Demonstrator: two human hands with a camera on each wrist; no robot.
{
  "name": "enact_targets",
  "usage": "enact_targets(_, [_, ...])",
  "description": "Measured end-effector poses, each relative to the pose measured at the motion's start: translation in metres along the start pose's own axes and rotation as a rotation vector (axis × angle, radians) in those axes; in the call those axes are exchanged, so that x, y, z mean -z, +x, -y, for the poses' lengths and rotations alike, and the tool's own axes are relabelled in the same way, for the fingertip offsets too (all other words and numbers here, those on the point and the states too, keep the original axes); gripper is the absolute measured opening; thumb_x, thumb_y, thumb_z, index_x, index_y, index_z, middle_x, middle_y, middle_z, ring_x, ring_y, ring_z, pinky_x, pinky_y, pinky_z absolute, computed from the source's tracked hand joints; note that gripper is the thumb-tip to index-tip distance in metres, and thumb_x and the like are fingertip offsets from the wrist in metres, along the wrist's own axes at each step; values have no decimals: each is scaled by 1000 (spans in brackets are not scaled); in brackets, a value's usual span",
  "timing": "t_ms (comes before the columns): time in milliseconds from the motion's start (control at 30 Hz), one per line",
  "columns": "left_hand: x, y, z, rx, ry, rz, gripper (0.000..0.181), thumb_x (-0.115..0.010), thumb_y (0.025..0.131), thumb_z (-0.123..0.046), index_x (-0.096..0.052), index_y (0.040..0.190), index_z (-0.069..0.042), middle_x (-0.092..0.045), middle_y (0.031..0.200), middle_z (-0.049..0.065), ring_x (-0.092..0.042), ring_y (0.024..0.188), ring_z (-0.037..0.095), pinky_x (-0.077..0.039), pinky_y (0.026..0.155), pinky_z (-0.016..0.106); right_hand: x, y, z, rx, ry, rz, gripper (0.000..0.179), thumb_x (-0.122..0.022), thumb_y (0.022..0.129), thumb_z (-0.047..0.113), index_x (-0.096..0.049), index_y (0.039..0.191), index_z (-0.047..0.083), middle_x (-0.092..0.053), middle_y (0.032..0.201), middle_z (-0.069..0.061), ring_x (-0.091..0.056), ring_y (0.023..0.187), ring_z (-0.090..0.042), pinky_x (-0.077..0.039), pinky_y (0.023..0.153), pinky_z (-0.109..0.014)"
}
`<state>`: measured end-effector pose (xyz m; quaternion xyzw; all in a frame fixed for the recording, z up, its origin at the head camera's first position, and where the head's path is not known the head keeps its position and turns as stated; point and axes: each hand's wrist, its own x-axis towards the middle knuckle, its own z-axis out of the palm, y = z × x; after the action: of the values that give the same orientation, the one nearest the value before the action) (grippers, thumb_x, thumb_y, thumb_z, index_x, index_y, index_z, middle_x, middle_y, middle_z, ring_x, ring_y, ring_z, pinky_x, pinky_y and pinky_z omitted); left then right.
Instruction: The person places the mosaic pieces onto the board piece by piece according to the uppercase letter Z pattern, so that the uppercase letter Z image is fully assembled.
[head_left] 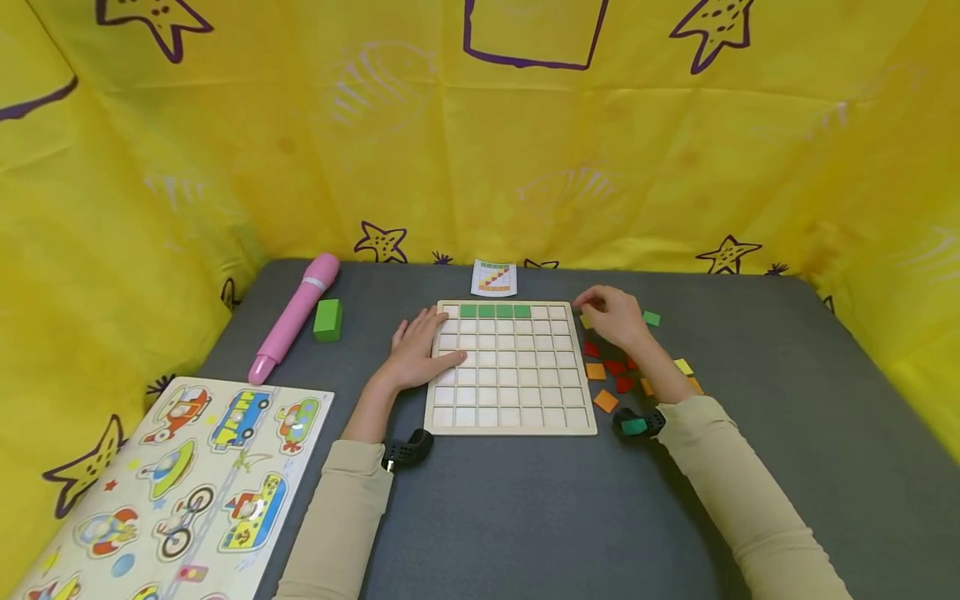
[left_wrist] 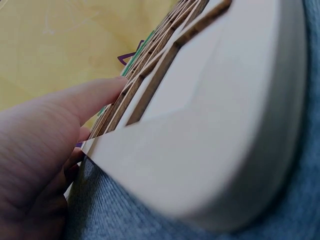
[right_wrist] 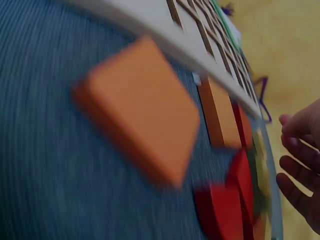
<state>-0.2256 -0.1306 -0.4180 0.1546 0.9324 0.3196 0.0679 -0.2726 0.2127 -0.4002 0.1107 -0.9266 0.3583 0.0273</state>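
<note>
Yellow curtains [head_left: 480,175] printed with starfish [head_left: 381,242] and fish [head_left: 384,81] wall in a dark table [head_left: 510,517] before me, a booth-like play space where a vehicle puzzle [head_left: 210,464] and coloured tiles [head_left: 606,401] lie.

A dark gray table [head_left: 517,517] is closed in by yellow cloth walls [head_left: 480,158] at the back and on both sides. Purple starfish [head_left: 381,241] and pale fish [head_left: 386,79] are printed on them, and soft creases are shown by the light.
</note>
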Motion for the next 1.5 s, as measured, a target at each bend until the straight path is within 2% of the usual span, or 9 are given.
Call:
enact_targets(100, [0,0,1,1,-6,-5,79,-62,92,-42,-28,151,-1,-13,161,19,-6,148,32,2,115,53,15,-6,-17,-19,-34,-35,20,-53,97,8,-68,107,-2,-58,115,-23,-57,101,-38,-44,88,-52])
enact_targets(200, [0,0,3,2,-4,-3,79,-62,92,-42,-28,151,-1,-13,161,20,-6,148,32,2,115,53,28,-12,-31,-31,-81,-76,23,-51,93,2,-67,107,-5,-55,117,-29,-52,102,-44,-33,100,-58])
enact_targets(367, [-1,0,4,10,1,5,80,-61,93,-43,-27,152,-2,-12,161,18,-5,149,31,3,115,52,41,-19,-44,-112,-139,-74,37,-47,83,-2,-64,115,-7,-50,124,-35,-40,119,-54,-19,108,-63])
enact_targets(433, [-1,1,4,14,0,5,80,-61,92,-44,-27,152,-3,-12,161,18,-4,149,30,3,115,51,43,-20,-47,-144,-147,-55,40,-48,82,-1,-61,119,-8,-50,125,-35,-39,121,-53,-26,105,-61])
enact_targets(600, [-1,2,4,13,3,4,80,-61,92,-45,-27,152,-4,-12,161,17,-5,149,30,3,115,52,44,-23,-46,-158,-107,-19,37,-55,91,3,-56,125,-8,-53,121,-32,-49,109,-47,-40,91,-58])
enact_targets(933, [-1,3,4,4,3,5,80,-60,93,-45,-27,152,-3,-12,161,17,-5,149,31,3,115,52,40,-21,-43,-195,-58,-33,45,-62,92,11,-51,132,-8,-57,120,-29,-54,109,-43,-41,95,-55])
enact_targets(1067, [0,2,4,1,-3,3,80,-60,93,-44,-27,152,-2,-12,161,18,-5,149,31,3,115,52,34,-17,-35,-222,52,-38,48,-64,93,14,-50,135,-4,-58,123,-26,-54,112,-40,-44,94,-51])
enact_targets(1267, [-1,3,5,2,3,5,79,-60,93,-45,-27,152,-3,-12,161,17,-5,149,31,3,115,52,18,-5,-14,-251,219,32,46,-64,94,17,-53,136,2,-55,131,-22,-51,119,-36,-44,95,-47])
enact_targets(1500, [-2,2,2,-1,2,3,79,-60,93,-44,-27,152,-3,-13,161,18,-5,148,31,3,115,52,-8,7,8,-192,182,68,33,-69,92,19,-65,122,6,-62,115,-16,-54,103,-30,-46,84,-40])
